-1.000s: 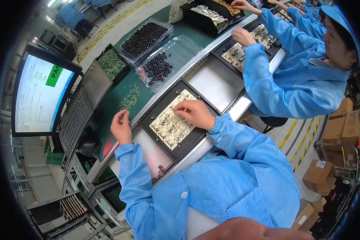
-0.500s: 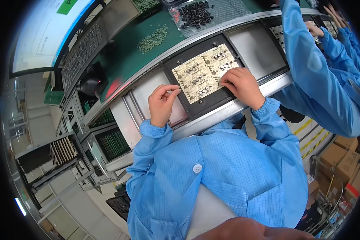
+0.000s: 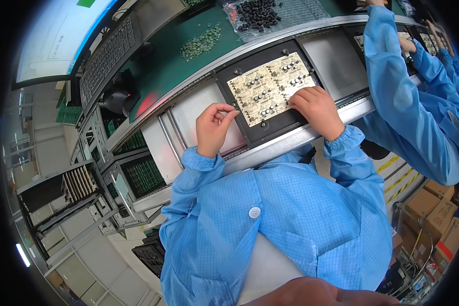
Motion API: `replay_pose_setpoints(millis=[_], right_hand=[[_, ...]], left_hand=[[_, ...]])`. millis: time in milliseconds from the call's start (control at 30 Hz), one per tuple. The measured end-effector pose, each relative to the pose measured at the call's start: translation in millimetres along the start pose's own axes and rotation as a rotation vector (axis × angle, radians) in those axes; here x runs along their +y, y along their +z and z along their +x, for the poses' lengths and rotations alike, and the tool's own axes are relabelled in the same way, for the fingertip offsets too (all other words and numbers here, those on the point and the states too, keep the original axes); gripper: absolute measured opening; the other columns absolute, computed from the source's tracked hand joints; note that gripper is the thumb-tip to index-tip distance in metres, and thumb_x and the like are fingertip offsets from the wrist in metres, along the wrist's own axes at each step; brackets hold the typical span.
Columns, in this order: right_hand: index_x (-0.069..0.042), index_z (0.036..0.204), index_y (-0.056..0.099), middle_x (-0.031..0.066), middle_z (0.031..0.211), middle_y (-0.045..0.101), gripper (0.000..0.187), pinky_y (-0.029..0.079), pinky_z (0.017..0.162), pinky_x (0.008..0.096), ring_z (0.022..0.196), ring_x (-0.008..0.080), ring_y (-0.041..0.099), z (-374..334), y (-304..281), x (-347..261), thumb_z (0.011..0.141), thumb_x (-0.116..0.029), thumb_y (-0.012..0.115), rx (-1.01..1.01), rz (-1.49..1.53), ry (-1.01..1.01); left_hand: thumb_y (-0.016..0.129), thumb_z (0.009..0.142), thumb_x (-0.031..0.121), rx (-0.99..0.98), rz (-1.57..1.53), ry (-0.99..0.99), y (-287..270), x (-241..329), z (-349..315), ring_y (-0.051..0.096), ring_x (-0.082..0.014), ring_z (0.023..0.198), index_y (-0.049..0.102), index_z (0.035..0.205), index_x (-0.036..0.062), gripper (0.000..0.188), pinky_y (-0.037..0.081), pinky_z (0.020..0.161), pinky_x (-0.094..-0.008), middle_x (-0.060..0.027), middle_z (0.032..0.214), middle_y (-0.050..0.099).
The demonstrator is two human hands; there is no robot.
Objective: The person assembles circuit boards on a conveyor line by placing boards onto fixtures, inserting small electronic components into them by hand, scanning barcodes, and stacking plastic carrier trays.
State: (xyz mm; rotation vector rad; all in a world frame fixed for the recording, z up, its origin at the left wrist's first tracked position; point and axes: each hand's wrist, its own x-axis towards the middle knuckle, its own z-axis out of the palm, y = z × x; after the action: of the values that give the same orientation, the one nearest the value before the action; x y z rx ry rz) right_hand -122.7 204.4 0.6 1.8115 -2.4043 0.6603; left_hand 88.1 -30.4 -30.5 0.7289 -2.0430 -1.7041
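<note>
A cream circuit board panel with rows of small black round components lies in a black carrier frame on the conveyor. Just off the panel's left edge is my left hand, its thumb and forefinger pinched together. Whatever that pinch holds, if anything, is too small to make out. My right hand reaches over the panel's lower right part, fingers bent down and closed at its surface. Its fingertips are partly hidden, so I cannot see what is between them.
Metal conveyor rails run along both sides of the carrier. Beyond lie a pile of small green parts and black components on a clear plastic sheet. At left stand a keyboard, scanner and monitor. A co-worker's blue sleeve is close at right.
The view has shifted slightly, so most things appear a little further right and up. My right fingers have curled lower over the panel. My left hand stays pinched beside the panel's left edge.
</note>
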Motion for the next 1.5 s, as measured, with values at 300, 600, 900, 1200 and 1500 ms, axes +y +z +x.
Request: replay_pose_setpoints(millis=[300,600,900,1200,1500], right_hand=[[-0.009,0.099,0.073,0.0048,0.09,0.075,0.02,0.056,0.074,0.0374,0.084,0.0266,0.073,5,1,-3,0.083,-0.013,0.085,0.18,0.189,0.114],[-0.008,0.095,0.074,0.0053,0.09,0.074,0.013,0.054,0.072,0.0372,0.082,0.0264,0.071,7,21,-9,0.086,-0.011,0.083,0.241,0.105,0.121],[-0.009,0.094,0.074,0.0046,0.087,0.073,0.011,0.053,0.072,0.0367,0.081,0.0254,0.071,10,25,-14,0.087,-0.013,0.081,0.24,0.102,0.133],[-0.01,0.093,0.074,0.0044,0.086,0.072,0.01,0.053,0.071,0.0373,0.08,0.0255,0.07,14,30,-19,0.087,-0.014,0.081,0.266,0.097,0.149],[-0.008,0.095,0.075,0.0084,0.087,0.072,0.01,0.054,0.069,0.0366,0.078,0.0283,0.07,14,28,-22,0.087,-0.007,0.081,0.301,0.146,0.176]], left_hand=[[0.08,0.088,0.004,-0.008,0.449,0.215,16,18,-6,0.051,-0.0099,0.057,0.077,0.098,0.0074,0.011,0.043,0.055,-0.026,-0.0032,0.093,0.074],[0.077,0.086,0.005,0.018,0.627,0.509,19,8,12,0.073,-0.0259,0.077,0.078,0.093,0.0105,0.008,0.057,0.066,-0.035,-0.0044,0.093,0.076],[0.077,0.084,0.004,-0.056,0.635,0.546,15,1,18,0.074,-0.0257,0.079,0.078,0.093,0.0115,0.012,0.058,0.067,-0.0349,-0.0034,0.094,0.076],[0.076,0.082,0.005,-0.117,0.722,0.614,9,6,28,0.073,-0.0264,0.078,0.077,0.09,0.0101,0.009,0.057,0.066,-0.0352,-0.0034,0.093,0.075],[0.082,0.084,0.027,0.239,0.803,0.385,-42,0,152,0.068,-0.0264,0.095,0.079,0.095,0.0187,0.014,0.051,0.081,-0.0414,-0.0042,0.102,0.072]])
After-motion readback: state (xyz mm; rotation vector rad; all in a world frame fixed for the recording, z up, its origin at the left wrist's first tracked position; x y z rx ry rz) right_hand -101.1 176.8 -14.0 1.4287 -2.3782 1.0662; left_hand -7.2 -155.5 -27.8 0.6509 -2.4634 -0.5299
